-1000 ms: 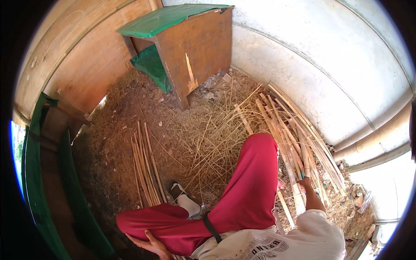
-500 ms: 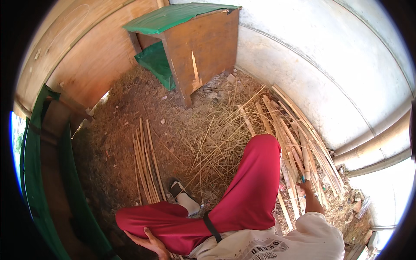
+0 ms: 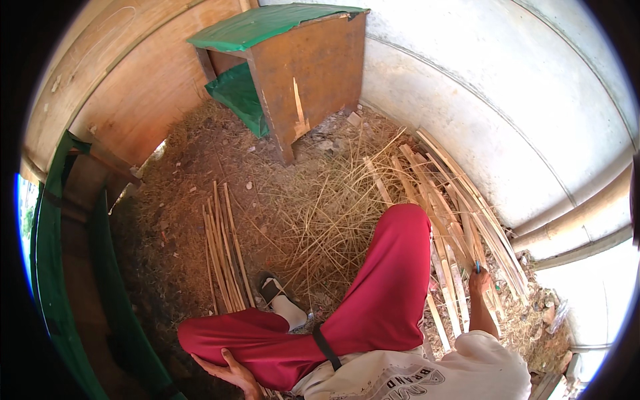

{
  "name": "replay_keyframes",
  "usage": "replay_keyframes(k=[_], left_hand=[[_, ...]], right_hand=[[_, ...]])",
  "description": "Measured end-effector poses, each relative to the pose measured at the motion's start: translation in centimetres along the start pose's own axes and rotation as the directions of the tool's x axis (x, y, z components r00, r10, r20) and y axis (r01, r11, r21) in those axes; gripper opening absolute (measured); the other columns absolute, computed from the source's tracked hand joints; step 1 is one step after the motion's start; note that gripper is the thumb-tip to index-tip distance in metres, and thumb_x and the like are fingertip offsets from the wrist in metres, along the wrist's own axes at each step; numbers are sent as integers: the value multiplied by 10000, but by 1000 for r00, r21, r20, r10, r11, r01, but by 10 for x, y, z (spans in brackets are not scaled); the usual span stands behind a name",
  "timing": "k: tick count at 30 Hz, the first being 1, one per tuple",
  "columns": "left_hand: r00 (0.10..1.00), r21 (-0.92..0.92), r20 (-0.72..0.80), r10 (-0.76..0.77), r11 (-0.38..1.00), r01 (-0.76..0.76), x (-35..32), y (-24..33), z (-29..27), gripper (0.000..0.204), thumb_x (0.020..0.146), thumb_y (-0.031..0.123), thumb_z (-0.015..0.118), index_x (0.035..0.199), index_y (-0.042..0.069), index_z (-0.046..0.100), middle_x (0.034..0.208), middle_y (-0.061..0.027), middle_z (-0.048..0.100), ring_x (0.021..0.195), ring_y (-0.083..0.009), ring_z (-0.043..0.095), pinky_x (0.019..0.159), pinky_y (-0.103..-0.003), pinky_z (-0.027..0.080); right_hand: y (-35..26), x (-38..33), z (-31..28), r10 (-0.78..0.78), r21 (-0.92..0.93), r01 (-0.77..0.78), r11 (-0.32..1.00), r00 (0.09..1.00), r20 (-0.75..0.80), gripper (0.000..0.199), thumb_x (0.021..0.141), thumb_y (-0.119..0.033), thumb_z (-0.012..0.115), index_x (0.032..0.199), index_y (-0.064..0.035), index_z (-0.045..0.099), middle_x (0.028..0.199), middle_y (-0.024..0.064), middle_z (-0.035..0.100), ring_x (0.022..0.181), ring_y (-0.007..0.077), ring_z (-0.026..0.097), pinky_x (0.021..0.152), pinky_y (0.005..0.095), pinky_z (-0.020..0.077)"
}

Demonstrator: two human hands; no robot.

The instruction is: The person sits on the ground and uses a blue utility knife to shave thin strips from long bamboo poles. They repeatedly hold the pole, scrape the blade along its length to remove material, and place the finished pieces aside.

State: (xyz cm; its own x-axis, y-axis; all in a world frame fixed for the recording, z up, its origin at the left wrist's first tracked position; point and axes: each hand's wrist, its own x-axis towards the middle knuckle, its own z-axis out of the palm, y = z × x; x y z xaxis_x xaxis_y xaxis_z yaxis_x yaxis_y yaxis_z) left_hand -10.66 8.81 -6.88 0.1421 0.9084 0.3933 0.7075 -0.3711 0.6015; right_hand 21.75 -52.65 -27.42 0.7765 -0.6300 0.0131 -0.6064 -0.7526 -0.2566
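Beside the bamboo strips (image 3: 456, 233) on the ground (image 3: 183, 180) at right, the right hand (image 3: 479, 283), fingers apparently clamped on a small blue item (image 3: 477, 267), should work slowly, clear of sharp edges; the left hand (image 3: 236, 373), thumb and fingers apart, rests against red trousers (image 3: 393, 280).

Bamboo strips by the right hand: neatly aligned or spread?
Spread: the bamboo strips lie at differing angles near the right hand, some crossing over others.
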Motion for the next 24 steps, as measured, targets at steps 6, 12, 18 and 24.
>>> replay_keyframes(k=[6,12,18,24], left_hand=[[999,-73,-10,47,996,-48,2,-11,3,804,936,349,631,1537,0,227,1576,-244,240,1458,-360,240,1191,-473,168],[1000,-98,-22,21,995,-23,0,-7,2,808,937,360,638,1534,-3,232,1580,-244,229,1461,-360,236,1195,-469,171],[999,-122,-33,29,992,-33,-2,-14,4,812,937,371,641,1531,-6,236,1583,-241,224,1464,-350,232,1199,-465,166],[999,-138,-20,32,990,-34,-1,-7,3,799,938,347,645,1529,-9,241,1582,-236,230,1463,-346,235,1199,-460,172]], right_hand=[[-2,-5,-12,-288,-255,335,907,935,205,95,898,-89,570,938,-39,640,894,185,703,879,368,699,728,493,543],[7,-22,-5,-374,-305,428,851,901,220,151,871,-62,607,981,4,525,863,192,701,833,388,700,675,483,557],[1,-32,-21,-310,-170,347,922,927,209,237,890,-210,635,1082,-79,591,835,227,695,808,427,678,707,537,509],[52,-22,6,-420,-13,436,900,874,245,174,906,-240,654,903,-66,669,736,179,679,657,352,659,595,477,482]])
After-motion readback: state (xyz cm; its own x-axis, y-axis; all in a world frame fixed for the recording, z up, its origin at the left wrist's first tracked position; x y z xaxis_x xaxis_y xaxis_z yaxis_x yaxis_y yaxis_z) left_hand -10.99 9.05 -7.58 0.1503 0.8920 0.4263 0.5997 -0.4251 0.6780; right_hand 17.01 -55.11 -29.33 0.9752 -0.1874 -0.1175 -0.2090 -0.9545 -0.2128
